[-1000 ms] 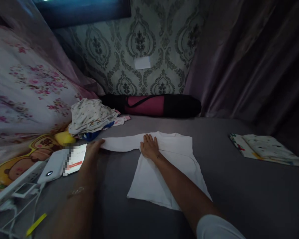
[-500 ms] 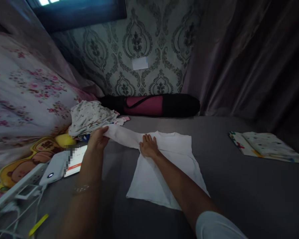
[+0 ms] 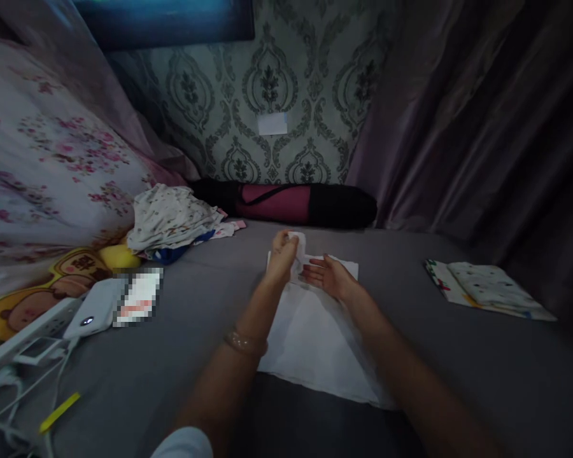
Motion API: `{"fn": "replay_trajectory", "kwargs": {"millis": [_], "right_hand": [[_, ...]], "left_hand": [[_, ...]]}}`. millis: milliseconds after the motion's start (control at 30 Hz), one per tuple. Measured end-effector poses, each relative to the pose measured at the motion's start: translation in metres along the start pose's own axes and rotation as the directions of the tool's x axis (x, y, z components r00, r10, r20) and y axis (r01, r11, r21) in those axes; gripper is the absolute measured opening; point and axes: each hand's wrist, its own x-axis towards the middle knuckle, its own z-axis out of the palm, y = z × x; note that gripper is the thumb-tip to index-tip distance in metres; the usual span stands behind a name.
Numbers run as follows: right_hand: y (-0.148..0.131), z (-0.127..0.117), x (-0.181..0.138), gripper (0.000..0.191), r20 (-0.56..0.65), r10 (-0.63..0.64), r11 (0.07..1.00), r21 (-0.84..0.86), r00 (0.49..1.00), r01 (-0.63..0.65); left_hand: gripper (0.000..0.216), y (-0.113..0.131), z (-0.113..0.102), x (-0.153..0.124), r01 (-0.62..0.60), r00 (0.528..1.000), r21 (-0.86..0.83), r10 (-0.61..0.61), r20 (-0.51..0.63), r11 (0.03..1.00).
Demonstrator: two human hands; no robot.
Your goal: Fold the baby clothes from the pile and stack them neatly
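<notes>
White shirt (image 3: 315,343): we see it spread on the grey sheet (image 3: 195,356), directly between the forearms, presumably so that both hands can reach it.
Left hand (image 3: 281,257): closed in a pinch on a raised part of the cloth, seemingly a sleeve, held up, we judge, to clear the layer beneath.
Right hand (image 3: 333,278): open, fingers extended over the upper shirt, gripping nothing we can see; whether it touches, we cannot tell.
Folded clothes (image 3: 491,289): well apart, probably leaving working room.
</notes>
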Motion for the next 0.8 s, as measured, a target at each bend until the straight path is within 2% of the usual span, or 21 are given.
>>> {"fn": "replay_trajectory", "kwargs": {"millis": [100,167,233,300,400,467,533,667,800], "right_hand": [[-0.007,-0.016,-0.007,0.041,-0.056,0.027,0.999,0.020,0.998,-0.026],[-0.009,-0.024,-0.007,0.045,-0.085,0.053,0.999,0.000,0.995,-0.053],[-0.009,-0.029,-0.006,0.048,-0.088,0.062,0.998,-0.024,0.994,-0.064],[-0.007,-0.033,-0.004,0.049,-0.087,0.035,0.998,-0.048,0.996,-0.039],[-0.004,-0.035,-0.002,0.040,-0.112,-0.008,0.996,-0.085,0.994,-0.002],[-0.002,-0.036,0.000,0.029,-0.138,-0.027,0.991,-0.133,0.990,0.008],[0.002,-0.037,0.004,0.021,-0.185,-0.083,0.973,-0.228,0.979,0.040],[0.008,-0.041,0.017,0.014,-0.323,-0.282,0.872,-0.479,0.903,0.101],[0.010,-0.048,0.026,0.018,-0.361,-0.418,0.802,-0.578,0.834,0.151]], "left_hand": [[0.027,-0.023,0.018,-0.014,-0.014,0.997,0.166,0.000,0.081,0.986],[0.036,-0.033,0.022,-0.022,-0.032,0.979,0.228,-0.015,0.201,0.973],[0.043,-0.040,0.019,-0.025,-0.076,0.942,0.260,-0.016,0.335,0.963],[0.042,-0.046,0.009,-0.020,-0.125,0.917,0.296,-0.003,0.398,0.947],[0.039,-0.054,-0.012,0.006,-0.157,0.945,0.408,0.016,0.328,0.899],[0.035,-0.060,-0.028,0.027,-0.163,0.971,0.523,0.042,0.236,0.837],[0.036,-0.068,-0.044,0.043,-0.177,0.978,0.610,0.071,0.194,0.773],[0.046,-0.083,-0.072,0.050,-0.214,0.973,0.668,0.094,0.211,0.713],[0.055,-0.097,-0.085,0.042,-0.308,0.944,0.702,0.112,0.311,0.642]]}}
